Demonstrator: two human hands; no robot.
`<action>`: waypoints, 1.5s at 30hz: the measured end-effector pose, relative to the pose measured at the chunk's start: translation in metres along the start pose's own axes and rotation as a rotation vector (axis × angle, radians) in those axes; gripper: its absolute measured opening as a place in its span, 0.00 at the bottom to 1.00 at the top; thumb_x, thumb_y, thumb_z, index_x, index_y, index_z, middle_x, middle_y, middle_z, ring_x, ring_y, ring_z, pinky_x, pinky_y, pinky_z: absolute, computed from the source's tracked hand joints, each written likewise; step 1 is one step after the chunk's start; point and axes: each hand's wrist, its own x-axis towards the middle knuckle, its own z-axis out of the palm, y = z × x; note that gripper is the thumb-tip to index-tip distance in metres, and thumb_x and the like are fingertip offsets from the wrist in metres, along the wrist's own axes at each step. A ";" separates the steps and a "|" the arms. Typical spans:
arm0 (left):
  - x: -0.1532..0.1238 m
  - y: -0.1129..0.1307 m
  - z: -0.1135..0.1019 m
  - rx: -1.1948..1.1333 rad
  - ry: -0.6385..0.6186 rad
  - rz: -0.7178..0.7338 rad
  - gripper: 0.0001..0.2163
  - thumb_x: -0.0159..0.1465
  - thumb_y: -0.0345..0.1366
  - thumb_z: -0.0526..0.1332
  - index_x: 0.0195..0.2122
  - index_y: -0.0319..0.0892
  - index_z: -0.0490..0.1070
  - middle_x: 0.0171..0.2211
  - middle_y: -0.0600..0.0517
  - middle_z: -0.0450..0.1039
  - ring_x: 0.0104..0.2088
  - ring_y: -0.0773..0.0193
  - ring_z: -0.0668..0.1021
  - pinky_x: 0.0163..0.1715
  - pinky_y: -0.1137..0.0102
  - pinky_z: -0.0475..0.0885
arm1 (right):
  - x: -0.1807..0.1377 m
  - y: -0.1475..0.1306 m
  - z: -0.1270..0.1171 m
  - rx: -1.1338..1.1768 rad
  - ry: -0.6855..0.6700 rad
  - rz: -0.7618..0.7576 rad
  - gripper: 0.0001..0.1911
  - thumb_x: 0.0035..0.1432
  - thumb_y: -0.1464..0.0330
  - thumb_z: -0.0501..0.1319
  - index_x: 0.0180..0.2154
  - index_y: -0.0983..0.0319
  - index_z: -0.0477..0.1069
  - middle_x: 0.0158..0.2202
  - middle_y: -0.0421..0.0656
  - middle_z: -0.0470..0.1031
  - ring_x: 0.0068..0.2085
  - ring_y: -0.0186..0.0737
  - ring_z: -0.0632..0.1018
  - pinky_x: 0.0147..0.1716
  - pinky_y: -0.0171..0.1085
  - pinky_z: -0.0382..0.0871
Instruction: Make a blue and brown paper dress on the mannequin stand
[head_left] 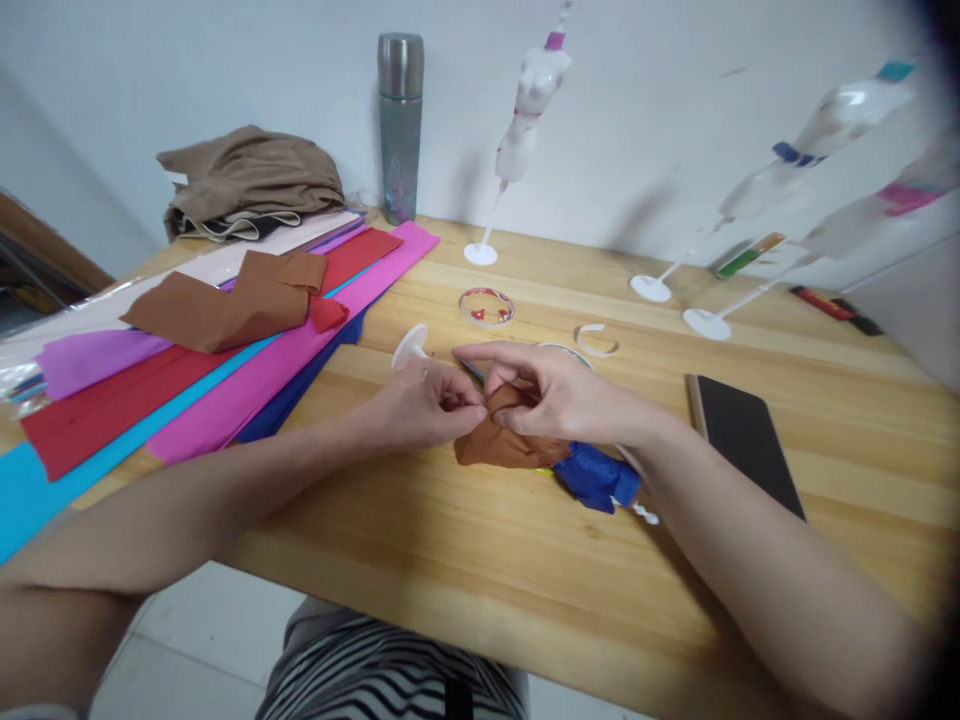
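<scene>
A small dress-form mannequin lies on the table, wrapped in blue crepe paper (598, 476) at its upper end and brown crepe paper (502, 445) lower down. Its white round base (410, 346) sticks up beyond my left hand. My right hand (559, 395) pinches the brown crepe paper between thumb and fingers, its index finger stretched to the left. Fingertip to fingertip with it, my left hand (439, 402) is closed in a pinch at the paper's left edge. A dark, narrow pointed thing (470, 368) shows partly under my right hand.
Coloured crepe paper strips (300, 345) and a loose brown piece (232, 305) lie at left, before folded brown cloth (251, 180). A flask (400, 130) and an upright mannequin (523, 110) stand behind. More mannequins (817, 150), a tape ring (487, 307) and a black phone-like slab (746, 440) are around.
</scene>
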 end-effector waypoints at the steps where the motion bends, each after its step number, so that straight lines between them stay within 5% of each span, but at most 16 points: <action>1: 0.000 0.000 0.000 0.017 0.004 0.001 0.11 0.56 0.30 0.57 0.17 0.39 0.63 0.17 0.58 0.55 0.21 0.73 0.58 0.22 0.73 0.50 | 0.000 0.000 0.000 0.001 -0.002 0.000 0.42 0.42 0.79 0.57 0.62 0.59 0.68 0.29 0.35 0.72 0.30 0.34 0.72 0.30 0.33 0.65; 10: -0.006 0.012 -0.008 0.172 -0.034 0.001 0.09 0.56 0.31 0.55 0.24 0.37 0.74 0.17 0.59 0.56 0.22 0.73 0.60 0.26 0.74 0.56 | 0.000 0.002 -0.001 -0.026 0.009 0.004 0.42 0.41 0.78 0.56 0.61 0.59 0.69 0.27 0.34 0.69 0.29 0.34 0.71 0.29 0.33 0.64; 26: -0.003 0.014 0.000 0.210 0.055 -0.072 0.10 0.50 0.25 0.54 0.15 0.39 0.56 0.15 0.58 0.51 0.20 0.74 0.56 0.23 0.71 0.48 | 0.001 0.006 0.002 -0.112 0.020 0.041 0.39 0.45 0.78 0.60 0.62 0.55 0.70 0.30 0.38 0.74 0.31 0.38 0.74 0.31 0.37 0.69; 36: -0.006 0.018 0.005 0.391 0.129 0.006 0.14 0.51 0.26 0.56 0.15 0.43 0.50 0.13 0.58 0.50 0.19 0.72 0.55 0.24 0.69 0.49 | 0.000 0.003 0.003 -0.023 -0.014 0.033 0.40 0.45 0.79 0.57 0.63 0.61 0.67 0.28 0.35 0.68 0.30 0.34 0.70 0.30 0.35 0.63; 45: -0.005 0.016 -0.005 0.297 0.217 -0.097 0.07 0.53 0.25 0.57 0.20 0.40 0.68 0.14 0.60 0.55 0.18 0.73 0.57 0.27 0.70 0.58 | -0.002 0.002 -0.001 -0.029 0.019 0.055 0.36 0.44 0.78 0.59 0.57 0.57 0.73 0.28 0.36 0.72 0.29 0.35 0.72 0.31 0.35 0.67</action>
